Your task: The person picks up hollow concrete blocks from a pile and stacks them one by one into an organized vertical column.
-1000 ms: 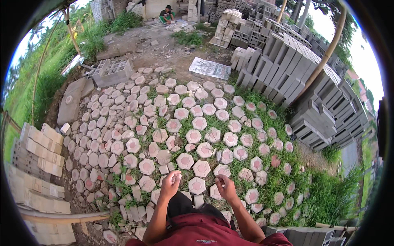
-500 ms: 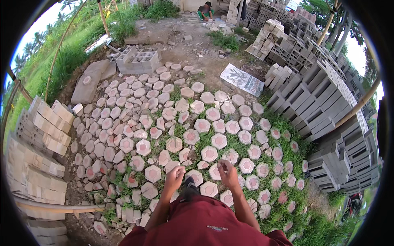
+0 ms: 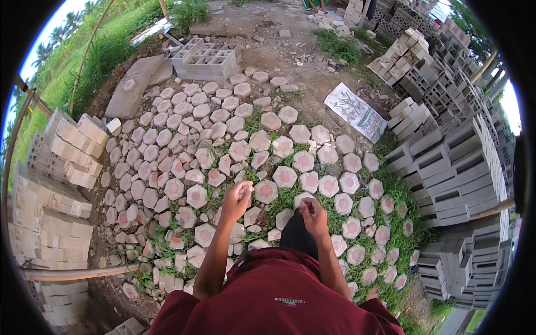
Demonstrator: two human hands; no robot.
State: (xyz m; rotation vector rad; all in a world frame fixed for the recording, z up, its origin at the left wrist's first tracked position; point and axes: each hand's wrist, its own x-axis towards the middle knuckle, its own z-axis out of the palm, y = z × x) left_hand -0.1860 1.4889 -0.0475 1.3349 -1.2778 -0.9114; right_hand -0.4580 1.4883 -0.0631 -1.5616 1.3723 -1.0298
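Both my hands are raised in front of my body, above a ground of hexagonal paving blocks. My left hand (image 3: 238, 200) has its fingers curled in toward the thumb, and no object shows in it. Close by on the right, my right hand (image 3: 314, 216) is loosely closed too, with nothing visible between its fingers. The hands are apart and touch nothing. Below and beyond them lie pale hexagonal pavers (image 3: 266, 191) with reddish centres. One dark-clad leg (image 3: 297, 231) reaches forward between my forearms.
Grey hollow blocks (image 3: 446, 173) are stacked along the right; paler blocks (image 3: 53, 223) stand at left beside a bamboo pole (image 3: 84, 273). Farther off are a hollow-block group (image 3: 206, 58), a flat slab (image 3: 131, 86) and a white printed sack (image 3: 355, 111). A person (image 3: 315, 4) is partly visible at the back.
My view has shifted, and the pavers and stacks sit differently in it. My leg has come forward between my arms. Both hands stay raised and curled; the far person is now mostly cut off.
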